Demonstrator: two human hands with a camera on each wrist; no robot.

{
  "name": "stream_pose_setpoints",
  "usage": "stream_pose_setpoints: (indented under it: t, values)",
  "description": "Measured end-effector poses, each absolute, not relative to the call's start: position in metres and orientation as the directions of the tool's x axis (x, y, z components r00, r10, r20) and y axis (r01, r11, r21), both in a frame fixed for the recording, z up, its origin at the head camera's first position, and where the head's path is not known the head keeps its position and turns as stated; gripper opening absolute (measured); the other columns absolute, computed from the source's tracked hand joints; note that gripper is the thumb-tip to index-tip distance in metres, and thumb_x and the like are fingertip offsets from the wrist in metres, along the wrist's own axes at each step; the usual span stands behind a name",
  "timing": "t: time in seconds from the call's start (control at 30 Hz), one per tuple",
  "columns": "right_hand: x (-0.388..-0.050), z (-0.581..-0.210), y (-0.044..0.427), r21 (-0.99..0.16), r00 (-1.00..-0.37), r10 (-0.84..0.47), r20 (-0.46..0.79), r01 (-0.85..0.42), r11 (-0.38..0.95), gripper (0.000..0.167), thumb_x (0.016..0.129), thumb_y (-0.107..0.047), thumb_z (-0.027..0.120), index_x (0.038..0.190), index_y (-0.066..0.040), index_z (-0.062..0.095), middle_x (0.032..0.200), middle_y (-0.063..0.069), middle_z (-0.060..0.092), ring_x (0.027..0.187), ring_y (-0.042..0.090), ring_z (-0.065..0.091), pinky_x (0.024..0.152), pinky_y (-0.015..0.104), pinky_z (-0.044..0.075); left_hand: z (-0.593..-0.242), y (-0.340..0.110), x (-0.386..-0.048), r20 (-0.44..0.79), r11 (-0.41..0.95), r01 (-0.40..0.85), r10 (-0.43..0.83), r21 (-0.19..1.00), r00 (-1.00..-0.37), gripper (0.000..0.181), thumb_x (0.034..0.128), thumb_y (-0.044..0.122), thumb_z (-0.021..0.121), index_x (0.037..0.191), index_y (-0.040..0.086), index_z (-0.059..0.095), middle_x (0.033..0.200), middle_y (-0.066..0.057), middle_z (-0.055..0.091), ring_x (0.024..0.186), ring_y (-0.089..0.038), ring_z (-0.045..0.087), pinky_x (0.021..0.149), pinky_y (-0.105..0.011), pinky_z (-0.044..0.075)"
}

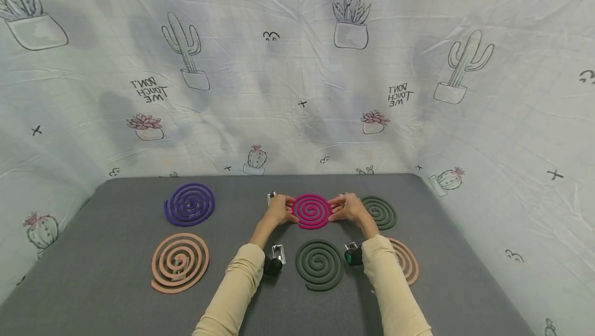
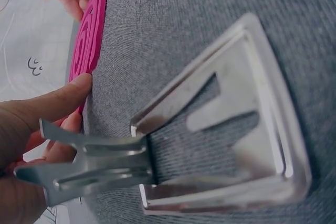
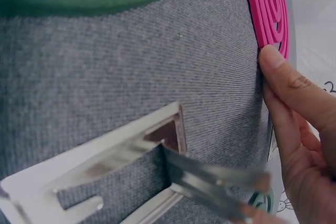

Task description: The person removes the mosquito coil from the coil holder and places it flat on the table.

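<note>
The far middle coil (image 1: 312,210) is between the left hand (image 1: 280,210) and the right hand (image 1: 347,208), behind the near middle coil (image 1: 318,261). On the surface (image 1: 116,263), a left stand (image 2: 233,95) and a right stand (image 3: 100,156) flank that nearer coil. Further out lie two left coils (image 1: 191,204) and two right coils (image 1: 382,213).

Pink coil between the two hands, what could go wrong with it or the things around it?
The left hand and right hand hold the pink coil at opposite edges, so an uneven pull might bend or break it.
The metal stand sits close to the left wrist and could get knocked.
The right sleeve overlaps the orange coil in the head view and may brush it.
</note>
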State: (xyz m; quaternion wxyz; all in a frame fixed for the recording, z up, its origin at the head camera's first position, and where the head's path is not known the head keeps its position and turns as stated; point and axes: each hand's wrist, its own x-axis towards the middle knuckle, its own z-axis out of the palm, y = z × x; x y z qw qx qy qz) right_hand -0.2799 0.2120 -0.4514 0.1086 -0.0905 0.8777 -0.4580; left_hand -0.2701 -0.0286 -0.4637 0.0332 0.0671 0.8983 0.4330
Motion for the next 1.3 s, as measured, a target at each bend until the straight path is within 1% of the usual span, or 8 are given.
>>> stream_pose_setpoints:
  t: [0.33, 0.53, 0.67, 0.83, 0.93, 1.1, 1.17, 1.3]
  values:
    - [-0.279, -0.446, 0.213, -0.811, -0.954, -0.267, -0.137, -0.047, 0.583, 0.047, 0.085, 0.017, 0.085, 0.129, 0.019, 0.069, 0.119, 0.031, 0.077, 0.108, 0.038, 0.080, 0.086, 0.033, 0.068, -0.462, -0.029, -0.272, 0.010, 0.652, 0.122, 0.173, 0.748, -0.985, 0.058, 0.0753, -0.014, 0.092, 0.128, -0.019, 0.068, 0.114, -0.026, 0.075, 0.105, -0.037, 0.076, 0.096, -0.039, 0.065]
    - [-0.280, -0.444, 0.218, -0.843, -0.952, -0.290, -0.102, -0.072, 0.533, 0.048, 0.085, 0.017, 0.084, 0.131, 0.019, 0.068, 0.124, 0.035, 0.074, 0.103, 0.035, 0.081, 0.083, 0.031, 0.068, -0.453, -0.036, -0.263, 0.039, 0.635, 0.161, 0.201, 0.755, -0.979, 0.071, 0.0792, -0.012, 0.090, 0.143, -0.017, 0.059, 0.121, -0.029, 0.072, 0.111, -0.041, 0.075, 0.099, -0.043, 0.065]
    - [-0.279, -0.442, 0.227, -0.909, -0.950, -0.306, -0.057, -0.077, 0.409, 0.051, 0.092, 0.014, 0.078, 0.140, 0.020, 0.061, 0.139, 0.040, 0.065, 0.106, 0.033, 0.079, 0.091, 0.041, 0.069, -0.444, -0.045, -0.256, 0.101, 0.561, 0.231, 0.253, 0.795, -0.962, 0.066, 0.0879, -0.008, 0.086, 0.146, -0.016, 0.057, 0.132, -0.033, 0.070, 0.121, -0.048, 0.071, 0.105, -0.049, 0.063]
    - [-0.271, -0.440, 0.235, -0.935, -0.938, -0.346, 0.015, -0.135, 0.328, 0.051, 0.099, 0.010, 0.073, 0.146, 0.020, 0.055, 0.147, 0.042, 0.058, 0.120, 0.045, 0.074, 0.101, 0.052, 0.065, -0.437, -0.056, -0.248, 0.188, 0.441, 0.323, 0.323, 0.837, -0.928, 0.057, 0.0957, -0.006, 0.079, 0.146, -0.017, 0.056, 0.137, -0.037, 0.067, 0.126, -0.056, 0.067, 0.109, -0.059, 0.059]
    - [-0.265, -0.438, 0.235, -0.942, -0.932, -0.360, 0.039, -0.154, 0.298, 0.051, 0.100, 0.007, 0.073, 0.146, 0.020, 0.055, 0.149, 0.042, 0.057, 0.115, 0.035, 0.078, 0.102, 0.052, 0.065, -0.436, -0.060, -0.242, 0.209, 0.395, 0.338, 0.334, 0.854, -0.919, 0.052, 0.0979, -0.006, 0.077, 0.146, -0.016, 0.057, 0.137, -0.037, 0.067, 0.126, -0.055, 0.067, 0.111, -0.060, 0.058]
    - [-0.252, -0.440, 0.236, -0.943, -0.928, -0.364, 0.083, -0.192, 0.273, 0.048, 0.101, 0.008, 0.072, 0.144, 0.021, 0.055, 0.149, 0.043, 0.056, 0.103, 0.003, 0.075, 0.097, 0.040, 0.067, -0.436, -0.062, -0.229, 0.226, 0.364, 0.352, 0.344, 0.862, -0.911, 0.048, 0.0988, -0.004, 0.077, 0.144, -0.013, 0.061, 0.136, -0.034, 0.069, 0.124, -0.052, 0.070, 0.107, -0.056, 0.061]
    - [-0.246, -0.441, 0.234, -0.942, -0.924, -0.370, 0.099, -0.207, 0.265, 0.047, 0.101, 0.007, 0.072, 0.144, 0.021, 0.056, 0.148, 0.043, 0.057, 0.103, 0.000, 0.074, 0.096, 0.036, 0.067, -0.436, -0.064, -0.222, 0.247, 0.351, 0.373, 0.354, 0.859, -0.902, 0.047, 0.0989, -0.003, 0.077, 0.142, -0.014, 0.062, 0.136, -0.034, 0.069, 0.122, -0.053, 0.070, 0.105, -0.055, 0.062]
    - [-0.232, -0.439, 0.226, -0.937, -0.911, -0.394, 0.124, -0.238, 0.255, 0.044, 0.102, 0.005, 0.072, 0.142, 0.020, 0.059, 0.145, 0.041, 0.061, 0.108, 0.010, 0.077, 0.097, 0.036, 0.067, -0.433, -0.072, -0.209, 0.279, 0.333, 0.400, 0.356, 0.854, -0.892, 0.044, 0.0989, -0.002, 0.077, 0.139, -0.014, 0.064, 0.134, -0.035, 0.070, 0.120, -0.054, 0.071, 0.102, -0.054, 0.064]
